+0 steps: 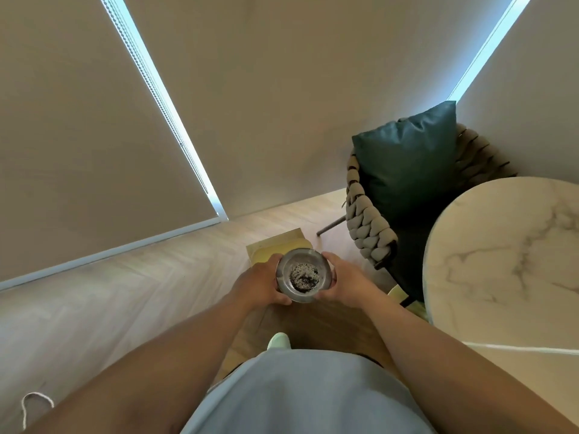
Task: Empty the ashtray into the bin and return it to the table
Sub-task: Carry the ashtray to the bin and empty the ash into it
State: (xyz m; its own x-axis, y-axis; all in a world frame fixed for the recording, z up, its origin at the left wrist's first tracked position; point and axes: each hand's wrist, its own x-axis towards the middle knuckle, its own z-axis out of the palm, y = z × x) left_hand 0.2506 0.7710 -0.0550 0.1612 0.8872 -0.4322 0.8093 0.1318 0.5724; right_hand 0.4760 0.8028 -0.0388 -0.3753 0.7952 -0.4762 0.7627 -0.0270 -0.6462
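A person stands on a pale wood floor (pixel 125 289), holding a round grey metal ashtray (pixel 303 275) level at waist height, its bowl filled with dark ash. The left hand (pixel 261 285) and right hand (pixel 343 281) clasp its opposite sides. Just beyond the ashtray sits a square yellowish bin (pixel 275 245) on the floor. To the right stand a round white marble bench (pixel 507 255) and a woven chair (pixel 372 227) with a dark green cushion (pixel 410 158).

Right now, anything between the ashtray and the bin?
Nothing visible. Both hands, left hand and right hand, hold the ashtray upright, ash inside, directly above the square yellowish bin on the floor. The ashtray hides part of its opening.
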